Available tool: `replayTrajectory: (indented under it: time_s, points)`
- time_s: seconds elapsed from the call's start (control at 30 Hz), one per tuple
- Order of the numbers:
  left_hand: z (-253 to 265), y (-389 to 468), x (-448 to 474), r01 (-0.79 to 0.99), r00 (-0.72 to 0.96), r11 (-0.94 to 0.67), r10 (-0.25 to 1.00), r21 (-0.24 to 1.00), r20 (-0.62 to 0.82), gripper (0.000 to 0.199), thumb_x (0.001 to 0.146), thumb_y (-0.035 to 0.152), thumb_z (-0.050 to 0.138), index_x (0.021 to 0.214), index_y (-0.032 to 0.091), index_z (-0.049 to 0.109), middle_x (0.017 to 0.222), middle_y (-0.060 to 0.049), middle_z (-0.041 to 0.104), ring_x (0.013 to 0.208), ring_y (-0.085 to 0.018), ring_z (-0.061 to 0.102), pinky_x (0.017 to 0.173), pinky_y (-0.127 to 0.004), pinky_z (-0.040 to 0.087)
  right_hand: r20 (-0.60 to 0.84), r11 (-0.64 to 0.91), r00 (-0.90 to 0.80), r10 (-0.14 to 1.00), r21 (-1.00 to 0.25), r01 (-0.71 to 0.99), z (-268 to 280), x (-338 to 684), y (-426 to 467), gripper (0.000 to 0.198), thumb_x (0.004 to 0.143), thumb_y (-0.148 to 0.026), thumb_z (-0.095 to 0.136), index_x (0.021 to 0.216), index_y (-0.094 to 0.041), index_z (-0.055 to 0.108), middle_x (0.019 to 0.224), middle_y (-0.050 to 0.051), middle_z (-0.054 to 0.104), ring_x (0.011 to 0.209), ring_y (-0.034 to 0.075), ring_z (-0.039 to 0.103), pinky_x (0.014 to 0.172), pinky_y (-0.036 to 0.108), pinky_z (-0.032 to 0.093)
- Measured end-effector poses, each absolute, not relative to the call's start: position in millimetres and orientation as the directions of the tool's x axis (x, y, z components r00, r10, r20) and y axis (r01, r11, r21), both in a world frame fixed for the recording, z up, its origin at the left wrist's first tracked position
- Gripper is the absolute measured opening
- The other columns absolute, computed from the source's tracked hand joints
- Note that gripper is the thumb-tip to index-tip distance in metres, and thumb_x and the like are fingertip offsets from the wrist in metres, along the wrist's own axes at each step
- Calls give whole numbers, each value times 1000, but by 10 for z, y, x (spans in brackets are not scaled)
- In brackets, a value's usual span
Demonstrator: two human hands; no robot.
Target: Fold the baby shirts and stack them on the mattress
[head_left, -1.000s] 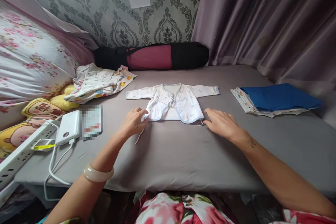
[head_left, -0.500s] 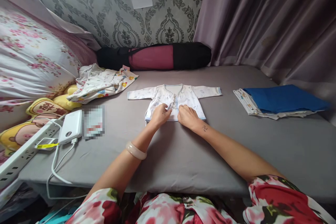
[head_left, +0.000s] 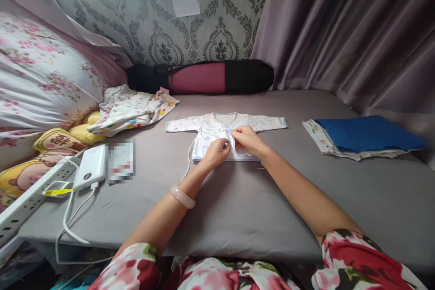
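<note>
A small white baby shirt (head_left: 210, 135) with pale blue trim and a faint print lies spread on the grey bed, both sleeves stretched out sideways. My right hand (head_left: 248, 141) pinches the edge of its front flap and holds that edge slightly raised. Close beside it, my left hand (head_left: 217, 152) is closed over the middle of the shirt, thumb and fingers together at the front; the cloth between them is mostly hidden. A thin white tie string (head_left: 189, 159) trails from the shirt's left side onto the sheet.
Folded blue cloth (head_left: 370, 132) lies on printed white cloth at the right. Crumpled baby clothes (head_left: 131, 108), a white power bank (head_left: 91, 165) with cables and a power strip (head_left: 37, 192) are at the left. A black and maroon bag (head_left: 197, 78) lies along the wall.
My right hand has moved up from the lower hem and now lifts the front flap. My left hand has shifted slightly right, and the tie string at the left shows more.
</note>
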State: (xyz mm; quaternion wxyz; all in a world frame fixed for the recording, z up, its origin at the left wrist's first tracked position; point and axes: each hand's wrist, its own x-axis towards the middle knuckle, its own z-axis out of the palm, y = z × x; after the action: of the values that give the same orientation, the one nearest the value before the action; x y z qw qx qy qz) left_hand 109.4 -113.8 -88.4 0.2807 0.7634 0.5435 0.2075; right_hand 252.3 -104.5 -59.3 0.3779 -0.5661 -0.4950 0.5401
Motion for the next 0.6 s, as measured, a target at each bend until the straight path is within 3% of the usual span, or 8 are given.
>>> replayTrajectory:
  time_s: [0.13, 0.23, 0.33, 0.43, 0.5, 0.6]
  points:
    - [-903, -1129, 1069, 645, 405, -263, 914, 717, -29, 13, 77, 22, 55, 70, 14, 62, 61, 1, 56, 62, -14, 54, 59, -24, 39, -231, -212, -96, 968, -961, 179, -724, 2417, -1052, 10, 72, -9, 50, 70, -17, 56, 52, -4, 57, 48, 12, 57, 45, 19, 45]
    - [-871, -1074, 991, 493, 296, 23, 936, 870, -193, 14, 82, 20, 48, 81, 14, 61, 63, 1, 59, 62, -14, 59, 59, -23, 44, -238, -195, -92, 967, -921, 336, -844, 2357, -1081, 12, 76, -10, 51, 76, -17, 61, 52, -5, 56, 47, 12, 56, 48, 20, 44]
    - [-857, -1008, 942, 365, 164, 208, 945, 907, -283, 23, 91, 27, 40, 92, 14, 59, 64, -1, 61, 57, -13, 62, 59, -23, 48, -166, -70, -128, 978, -835, 546, -871, 2327, -1139, 17, 80, -12, 51, 84, -17, 66, 60, -2, 63, 57, 13, 60, 57, 20, 44]
    - [-870, -987, 945, 434, 123, 190, 956, 881, -266, 28, 92, 39, 44, 97, 15, 57, 60, 0, 60, 52, -14, 60, 56, -24, 48, -56, 152, -261, 964, -689, 708, -790, 2362, -1191, 22, 83, -14, 48, 83, -18, 70, 76, 2, 70, 73, 15, 62, 66, 21, 42]
    - [-880, -1004, 961, 511, 121, 133, 967, 849, -224, 27, 90, 37, 51, 105, 15, 54, 62, 1, 61, 53, -14, 60, 56, -24, 47, -9, 203, -254, 967, -571, 795, -745, 2431, -1202, 29, 88, -16, 42, 88, -17, 71, 88, 6, 72, 85, 18, 63, 74, 23, 44]
    - [-893, -1054, 983, 643, 157, -28, 983, 766, -97, 33, 85, 25, 56, 116, 16, 48, 74, 0, 64, 64, -16, 63, 64, -26, 48, 112, 207, -178, 978, -362, 909, -802, 2586, -1205, 38, 94, -20, 36, 118, -10, 64, 127, 17, 62, 118, 24, 55, 98, 31, 39]
